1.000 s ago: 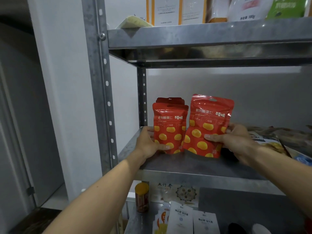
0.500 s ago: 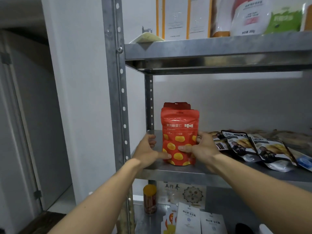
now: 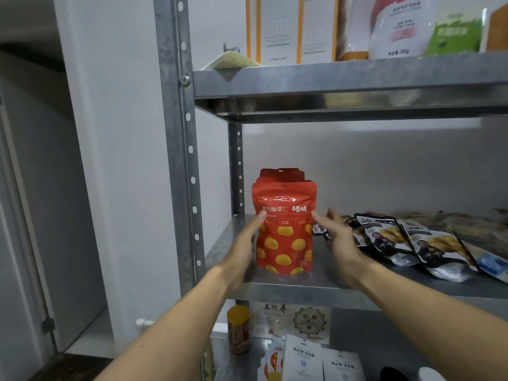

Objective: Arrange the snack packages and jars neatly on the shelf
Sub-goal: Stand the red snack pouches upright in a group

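Observation:
Red snack pouches (image 3: 284, 226) with yellow chestnut prints stand upright in a row, one behind another, at the left end of the middle metal shelf (image 3: 316, 284). My left hand (image 3: 244, 246) has straight fingers, its fingertip touching the front pouch's left edge. On the other side my right hand (image 3: 334, 240) is spread open, a fingertip at the pouch's right edge. Neither hand grips it. Dark snack packs (image 3: 406, 243) lie flat and overlapping to the right.
The steel upright (image 3: 178, 149) stands just left of my left arm. The upper shelf (image 3: 349, 78) carries white boxes and bags. Below, a jar with a yellow lid (image 3: 238, 329) and white sachets (image 3: 302, 358) sit on the lower shelf.
The second red pouch was slid in behind the front one. Both hands have since let go of the stack and straightened, with only fingertips at its edges.

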Tool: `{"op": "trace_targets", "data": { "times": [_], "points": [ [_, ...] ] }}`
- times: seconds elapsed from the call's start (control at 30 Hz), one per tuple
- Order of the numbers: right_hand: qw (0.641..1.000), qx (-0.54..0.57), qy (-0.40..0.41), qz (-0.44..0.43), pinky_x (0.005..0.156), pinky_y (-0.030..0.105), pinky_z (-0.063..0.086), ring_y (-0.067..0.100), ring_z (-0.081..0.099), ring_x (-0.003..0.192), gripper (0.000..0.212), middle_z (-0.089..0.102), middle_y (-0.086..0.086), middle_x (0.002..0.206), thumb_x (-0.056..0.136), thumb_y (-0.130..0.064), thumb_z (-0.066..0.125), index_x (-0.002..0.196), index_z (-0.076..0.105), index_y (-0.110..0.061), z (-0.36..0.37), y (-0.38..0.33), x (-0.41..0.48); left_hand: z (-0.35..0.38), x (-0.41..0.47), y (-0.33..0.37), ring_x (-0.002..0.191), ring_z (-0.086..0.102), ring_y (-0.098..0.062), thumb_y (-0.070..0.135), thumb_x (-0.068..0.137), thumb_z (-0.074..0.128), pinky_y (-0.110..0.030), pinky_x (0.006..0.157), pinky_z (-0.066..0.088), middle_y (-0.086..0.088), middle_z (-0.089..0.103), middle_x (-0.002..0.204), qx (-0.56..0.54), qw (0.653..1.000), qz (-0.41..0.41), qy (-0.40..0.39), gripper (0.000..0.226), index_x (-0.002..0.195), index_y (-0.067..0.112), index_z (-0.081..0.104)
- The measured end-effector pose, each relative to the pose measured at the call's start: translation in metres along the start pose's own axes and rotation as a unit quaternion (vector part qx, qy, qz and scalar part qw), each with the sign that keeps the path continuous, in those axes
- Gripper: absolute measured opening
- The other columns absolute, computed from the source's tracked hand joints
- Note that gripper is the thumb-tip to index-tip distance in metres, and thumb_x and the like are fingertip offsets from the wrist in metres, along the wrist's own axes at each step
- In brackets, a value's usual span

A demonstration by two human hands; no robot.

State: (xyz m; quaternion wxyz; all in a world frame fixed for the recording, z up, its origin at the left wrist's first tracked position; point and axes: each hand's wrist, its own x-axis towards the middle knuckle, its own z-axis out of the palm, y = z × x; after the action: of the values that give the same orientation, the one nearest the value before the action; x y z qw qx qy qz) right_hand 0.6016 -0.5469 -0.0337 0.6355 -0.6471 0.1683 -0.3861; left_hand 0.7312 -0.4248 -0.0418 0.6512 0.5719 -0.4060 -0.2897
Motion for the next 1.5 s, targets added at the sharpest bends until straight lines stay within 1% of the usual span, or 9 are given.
{"op": "trace_targets", "data": {
  "times": [0.1, 0.2, 0.47, 0.67, 1.0, 1.13, 1.3, 1.4, 1.5],
  "points": [
    [0.997, 0.025, -0.062, 0.043, 0.091, 0.037, 0.049, 0.022, 0.065, 0.109, 0.081, 0.064, 0.006, 0.127, 0.068, -0.042, 0.073, 0.138, 0.044, -0.018, 0.009, 0.006, 0.002, 0.011, 0.003, -0.005, 0.1, 0.066, -0.015, 0.059, 0.082, 0.049, -0.031, 0.082, 0.052, 0.003, 0.069, 0.108, -0.035, 0.999, -0.013, -0.008, 0.04, 0.112, 0.034, 0.054],
    [0.996, 0.027, -0.076, 0.049, 0.086, 0.044, 0.055, 0.023, 0.071, 0.096, 0.059, 0.074, 0.005, 0.108, 0.065, -0.03, 0.073, 0.122, 0.059, -0.021, 0.014, 0.011, 0.005, 0.013, 0.007, -0.008, 0.104, 0.066, -0.019, 0.061, 0.074, 0.055, -0.036, 0.09, 0.052, -0.001, 0.069, 0.113, -0.037, 0.999, -0.013, -0.005, 0.059, 0.123, 0.029, 0.053],
    [0.997, 0.005, -0.061, 0.05, 0.092, 0.052, 0.052, 0.03, 0.067, 0.102, 0.07, 0.071, 0.007, 0.109, 0.056, -0.02, 0.071, 0.124, 0.055, -0.02, 0.017, 0.01, 0.007, 0.012, 0.005, -0.008, 0.097, 0.066, -0.012, 0.05, 0.081, 0.057, -0.024, 0.074, 0.053, 0.008, 0.068, 0.105, -0.017, 1.0, -0.003, -0.017, 0.034, 0.113, 0.038, 0.052],
    [0.997, -0.01, -0.057, 0.058, 0.09, 0.056, 0.052, 0.033, 0.069, 0.099, 0.091, 0.073, 0.01, 0.106, 0.038, -0.026, 0.075, 0.126, 0.055, -0.016, 0.017, 0.016, 0.012, 0.012, 0.007, -0.008, 0.103, 0.062, -0.013, 0.044, 0.072, 0.063, -0.025, 0.079, 0.05, 0.007, 0.064, 0.113, 0.008, 1.0, -0.002, -0.03, 0.044, 0.113, 0.038, 0.047],
    [0.995, -0.059, -0.046, 0.059, 0.09, 0.053, 0.053, 0.032, 0.064, 0.103, 0.084, 0.068, 0.01, 0.11, 0.044, -0.009, 0.063, 0.125, 0.048, -0.019, 0.013, 0.011, 0.008, 0.009, 0.01, -0.01, 0.1, 0.06, -0.01, 0.02, 0.081, 0.069, -0.024, 0.076, 0.049, 0.009, 0.063, 0.11, 0.033, 0.999, -0.004, -0.006, 0.05, 0.121, 0.033, 0.043],
    [0.984, -0.161, -0.023, 0.071, 0.098, 0.045, 0.047, 0.028, 0.056, 0.117, 0.087, 0.06, 0.001, 0.125, 0.067, -0.01, 0.07, 0.145, 0.031, -0.019, 0.005, -0.003, -0.004, 0.002, 0.009, -0.008, 0.116, 0.056, -0.018, 0.039, 0.073, 0.075, -0.04, 0.098, 0.048, 0.005, 0.056, 0.132, 0.117, 0.991, -0.01, 0.067, 0.084, 0.142, 0.023, 0.03],
    [0.85, -0.524, 0.051, -0.016, 0.099, 0.043, 0.044, 0.031, 0.05, 0.125, 0.062, 0.051, 0.009, 0.142, 0.088, -0.043, 0.059, 0.141, 0.041, -0.016, -0.017, -0.028, -0.032, -0.003, -0.014, 0.005, 0.116, 0.056, -0.024, 0.047, 0.088, 0.057, -0.037, 0.095, 0.048, -0.004, 0.059, 0.131, 0.375, 0.906, 0.02, 0.195, 0.056, 0.133, 0.014, 0.051],
    [0.742, -0.67, -0.028, -0.022, 0.096, 0.043, 0.045, 0.031, 0.05, 0.123, 0.064, 0.049, 0.01, 0.142, 0.088, -0.053, 0.05, 0.141, 0.036, -0.02, -0.032, -0.039, -0.051, 0.003, -0.038, 0.017, 0.094, 0.06, -0.017, 0.044, 0.09, 0.053, -0.028, 0.072, 0.046, 0.0, 0.063, 0.112, 0.5, 0.853, 0.013, 0.15, 0.034, 0.114, 0.021, 0.058],
    [0.698, -0.711, -0.07, -0.058, 0.089, 0.04, 0.046, 0.031, 0.054, 0.114, 0.062, 0.053, 0.01, 0.135, 0.087, -0.056, 0.048, 0.136, 0.039, -0.019, -0.041, -0.047, -0.07, 0.021, -0.061, 0.025, 0.081, 0.058, -0.013, 0.05, 0.087, 0.053, -0.027, 0.064, 0.044, 0.005, 0.062, 0.094, 0.596, 0.797, 0.05, 0.086, 0.027, 0.099, 0.026, 0.057]
  ]
}}
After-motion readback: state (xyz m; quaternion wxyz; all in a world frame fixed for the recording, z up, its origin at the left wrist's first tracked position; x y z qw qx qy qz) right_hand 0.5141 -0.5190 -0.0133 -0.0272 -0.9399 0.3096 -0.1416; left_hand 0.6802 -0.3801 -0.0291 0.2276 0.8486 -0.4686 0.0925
